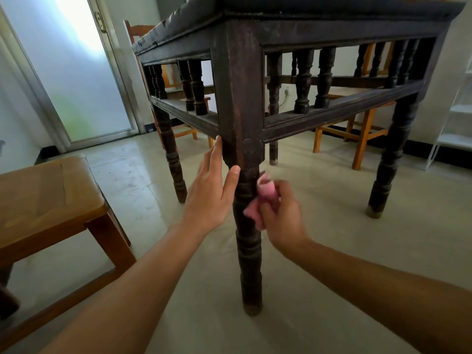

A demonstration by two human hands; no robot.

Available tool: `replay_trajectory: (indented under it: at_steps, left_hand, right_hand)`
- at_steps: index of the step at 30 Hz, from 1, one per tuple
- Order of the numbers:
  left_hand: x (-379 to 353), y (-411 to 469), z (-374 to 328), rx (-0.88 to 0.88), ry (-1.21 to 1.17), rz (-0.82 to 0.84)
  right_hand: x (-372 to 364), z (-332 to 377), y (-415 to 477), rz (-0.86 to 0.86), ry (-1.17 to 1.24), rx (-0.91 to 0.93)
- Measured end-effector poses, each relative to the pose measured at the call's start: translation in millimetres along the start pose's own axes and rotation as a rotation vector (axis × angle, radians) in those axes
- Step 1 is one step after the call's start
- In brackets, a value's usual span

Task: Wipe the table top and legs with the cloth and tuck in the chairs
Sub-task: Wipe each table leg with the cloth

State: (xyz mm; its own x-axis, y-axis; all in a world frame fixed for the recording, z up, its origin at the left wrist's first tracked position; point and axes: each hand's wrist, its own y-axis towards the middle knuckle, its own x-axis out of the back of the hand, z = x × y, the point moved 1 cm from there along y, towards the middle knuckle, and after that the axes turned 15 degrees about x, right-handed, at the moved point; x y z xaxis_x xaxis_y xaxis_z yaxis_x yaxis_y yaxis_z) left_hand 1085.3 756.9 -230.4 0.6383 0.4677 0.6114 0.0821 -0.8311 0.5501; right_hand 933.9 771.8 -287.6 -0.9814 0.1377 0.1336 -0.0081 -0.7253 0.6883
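Pale floor point(332, 238) behind, right hand point(281, 215) grips cloth point(267, 191) against table leg point(249, 251).

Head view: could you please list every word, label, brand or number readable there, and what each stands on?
None: no text shows on the dark wooden table, the pink cloth, the near wooden chair or the frosted glass door.
The wall socket is too small to tell.

The cloth point(258, 203) bunched in the right hand point(282, 217) is soft, matt, fleecy-looking fabric. The table leg point(249, 264) it touches is dark wood, dull and worn, its stain rubbed paler on the square edges just above the grip (where the left hand point(213, 192) lies flat). Left of the grip, the chair point(46, 200) is smooth wood with slight sheen; the floor point(332, 238) below, pale glossy tile.
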Motion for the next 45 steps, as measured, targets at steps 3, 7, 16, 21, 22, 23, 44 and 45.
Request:
replay_trajectory:
  at_steps: [3, 7, 16, 21, 22, 23, 44, 45]
  left_hand:
    - [-1.7, -4.0, 2.5, 0.02, 0.05, -0.031]
    - [-5.0, -19.7, 8.0, 0.031, 0.162, 0.012]
    - [-18.8, -33.4, 8.7, 0.06, 0.121, 0.043]
    - [-24.2, -37.9, 7.4, 0.042, 0.116, 0.046]
    - [-24.7, -38.2, 8.3, 0.034, 0.125, 0.042]
    - [-25.3, -38.9, 9.1, 0.032, 0.134, 0.04]
    - [-41.1, -68.7, 32.7, -0.113, 0.102, 0.107]
    - [-42.8, -68.5, 34.8, -0.125, 0.114, 0.102]
  right_hand:
    - [-12.7, -22.6, -83.9, 0.29, -0.158, 0.021]
    - [5.9, -47.7, -86.4, 0.224, -0.317, -0.065]
    - [-10.9, -38.3, -38.1, 0.058, -0.204, -0.046]
    - [12.9, -53.0, -102.4, 0.352, -0.263, -0.142]
    - [20.4, -52.5, -93.2, 0.288, -0.255, -0.165]
    - [26.0, -50.8, -77.9, 0.187, -0.244, -0.154]
    - [-12.2, -55.0, -62.6, -0.211, 0.045, -0.322]
    - [-21.5, -50.9, -76.9, -0.168, 0.002, -0.349]
